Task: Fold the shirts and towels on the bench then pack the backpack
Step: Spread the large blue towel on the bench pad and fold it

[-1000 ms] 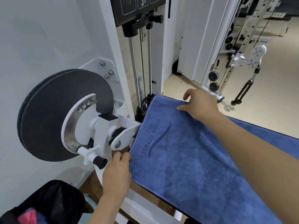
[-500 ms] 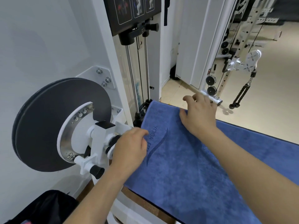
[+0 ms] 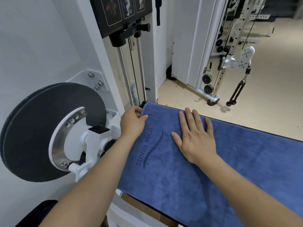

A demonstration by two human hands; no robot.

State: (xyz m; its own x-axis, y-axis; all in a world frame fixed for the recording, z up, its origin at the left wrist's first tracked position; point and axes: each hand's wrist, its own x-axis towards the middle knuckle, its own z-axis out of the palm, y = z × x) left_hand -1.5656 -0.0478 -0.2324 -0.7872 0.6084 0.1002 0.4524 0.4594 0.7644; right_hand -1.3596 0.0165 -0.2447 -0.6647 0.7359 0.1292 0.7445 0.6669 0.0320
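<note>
Two hands are on one blue towel (image 3: pixel 180 181); no shirts are in sight. Starting at your left, a dark rounded shape at the lower-left edge of view is probably the backpack (image 3: pixel 42 212), though too little shows to be sure. Above it sits the machine's black disc (image 3: pixel 32 136). Next comes your left hand (image 3: pixel 132 123), fingers curled and thumb on top, pinching the towel at its far-left corner, at the bench's end by the machine. The towel lies flat along the bench (image 3: pixel 139 206), whose brown near edge peeks out below it. Its long axis runs away to your right, out of view. Your right hand (image 3: pixel 195 140) lies flat on the towel, fingers straight and spread, just beside the left and near the far edge, gripping nothing. Both hands sit at the short left end, with the length lying rightward. The fold likely carries this end that way, and your right hand would need to take the near-left corner.
</note>
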